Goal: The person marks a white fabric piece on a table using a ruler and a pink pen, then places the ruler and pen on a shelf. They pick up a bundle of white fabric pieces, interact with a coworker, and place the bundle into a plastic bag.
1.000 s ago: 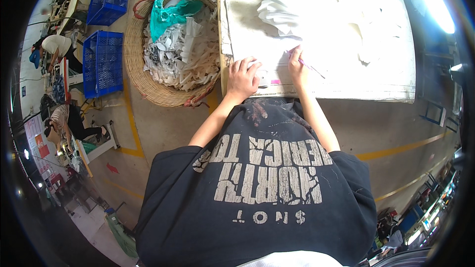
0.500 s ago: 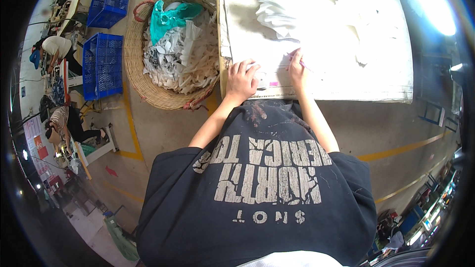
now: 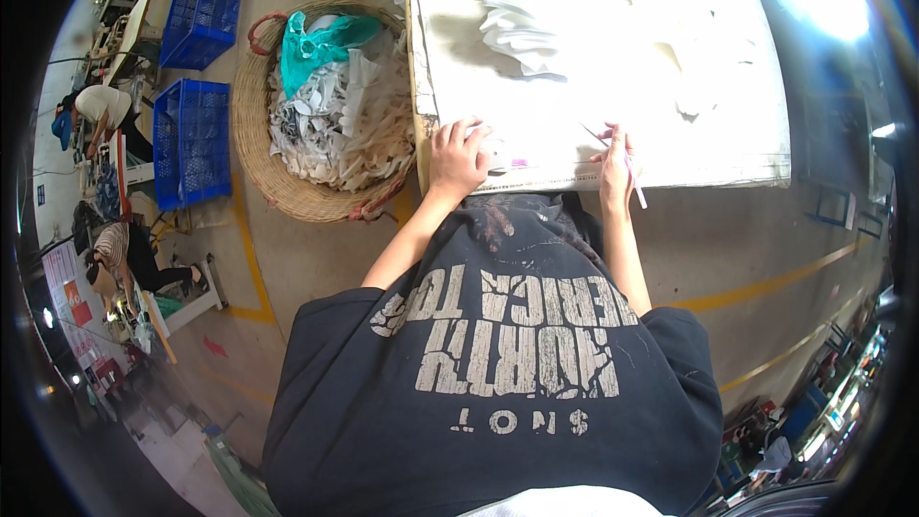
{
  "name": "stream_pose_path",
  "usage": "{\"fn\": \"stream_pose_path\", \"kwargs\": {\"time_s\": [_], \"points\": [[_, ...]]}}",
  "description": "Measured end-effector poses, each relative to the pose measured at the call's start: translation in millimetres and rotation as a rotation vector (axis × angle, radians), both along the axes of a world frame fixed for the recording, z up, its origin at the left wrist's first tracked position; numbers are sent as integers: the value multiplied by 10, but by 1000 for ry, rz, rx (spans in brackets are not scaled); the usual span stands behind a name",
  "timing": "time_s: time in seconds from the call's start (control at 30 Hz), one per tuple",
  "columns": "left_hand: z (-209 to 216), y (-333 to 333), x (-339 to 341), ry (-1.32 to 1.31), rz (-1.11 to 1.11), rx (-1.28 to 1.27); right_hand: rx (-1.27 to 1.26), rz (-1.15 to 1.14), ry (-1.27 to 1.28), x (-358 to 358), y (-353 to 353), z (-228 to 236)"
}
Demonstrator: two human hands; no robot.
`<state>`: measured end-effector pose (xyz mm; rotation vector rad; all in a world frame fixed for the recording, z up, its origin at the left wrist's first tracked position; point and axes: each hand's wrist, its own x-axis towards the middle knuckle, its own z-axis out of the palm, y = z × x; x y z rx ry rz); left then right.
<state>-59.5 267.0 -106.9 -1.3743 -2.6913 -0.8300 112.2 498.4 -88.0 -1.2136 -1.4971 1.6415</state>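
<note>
My left hand (image 3: 459, 158) rests palm down at the table's front left corner, its fingers slightly bent and spread. Beside its thumb is a small white thing (image 3: 497, 155), washed out by glare; a small pink patch (image 3: 520, 163) shows to its right. My right hand (image 3: 617, 163) is over the front edge, its fingers closed round a slim pen-like tool (image 3: 639, 193) with a pinkish-white shaft. A thin dark tip sticks out beyond the fingers toward the tabletop. Farther up the white table (image 3: 565, 148) lies a ruffled row of white fabric pieces (image 3: 517, 24).
Left of the table stands a wicker basket (image 3: 251, 148) full of pale scraps, a green plastic bag (image 3: 311, 53) on top. Beyond it are two blue crates (image 3: 191, 144) (image 3: 203, 10). Two people (image 3: 105, 105) (image 3: 115, 244) work at the far left. White pieces (image 3: 694, 67) lie at the table's right.
My right hand has moved right and back toward the table's front edge, and the tool has turned in its grip. My left hand stays at the corner; the view has shifted slightly.
</note>
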Motion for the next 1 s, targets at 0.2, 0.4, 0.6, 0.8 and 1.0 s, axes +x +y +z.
{"fn": "stream_pose_path", "kwargs": {"time_s": [0.2, 0.4, 0.6, 0.8, 1.0], "points": [[-7, 17, 3, -37, 21, 41, 220, -23, -216, 54, 88, 58], [34, 39, -43, -183, 105, 153, 253, 47, 18, 76, 123, 127], [-74, -49, -221, -167, 360, 126, 229, 127, -105, 231, 223, 117], [-110, -86, -395, -512, 455, 177, 696, 193, -408, 203, 344, 32], [-182, 5, -512, -589, 584, 142, 1073, 405, -575, -10, 369, -45]]}}
